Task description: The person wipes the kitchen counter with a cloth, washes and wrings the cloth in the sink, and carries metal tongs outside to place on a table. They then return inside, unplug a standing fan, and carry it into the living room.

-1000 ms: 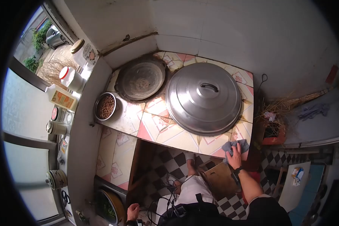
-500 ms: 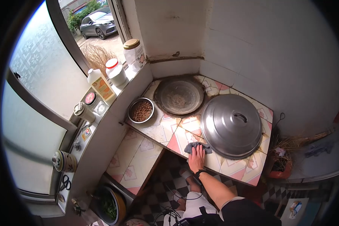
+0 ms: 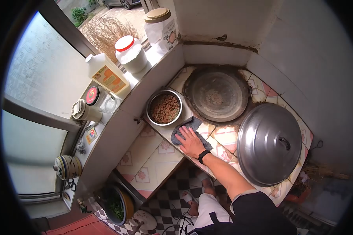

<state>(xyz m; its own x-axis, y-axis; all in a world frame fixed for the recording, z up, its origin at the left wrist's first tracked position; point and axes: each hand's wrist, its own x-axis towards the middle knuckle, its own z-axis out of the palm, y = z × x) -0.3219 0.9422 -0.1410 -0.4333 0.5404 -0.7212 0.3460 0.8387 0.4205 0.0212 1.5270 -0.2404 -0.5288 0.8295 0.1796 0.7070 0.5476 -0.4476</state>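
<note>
My right hand [image 3: 190,141] presses down on a grey cloth [image 3: 193,124], fingers stretched across it. The cloth lies spread on the tiled counter [image 3: 215,154] near its front edge. Just beyond the fingertips stands a metal bowl [image 3: 179,113] of small brown pieces. Behind the cloth, a dark round pan [image 3: 215,96] is set into the counter. To the right of my arm, a large domed metal lid [image 3: 262,145] covers part of the tiles. My left hand is out of view.
Along the windowsill stand a jar with a red lid [image 3: 131,55], a plastic bottle [image 3: 108,74], a clear jar [image 3: 106,101] and a patterned pot [image 3: 68,167]. A lower tiled ledge [image 3: 155,160] adjoins the counter. Below is a basin [image 3: 127,205] with greens.
My right hand has slid the cloth left along the counter, from beside the lid to near the bowl. The cloth is more spread out, and the view has shifted closer.
</note>
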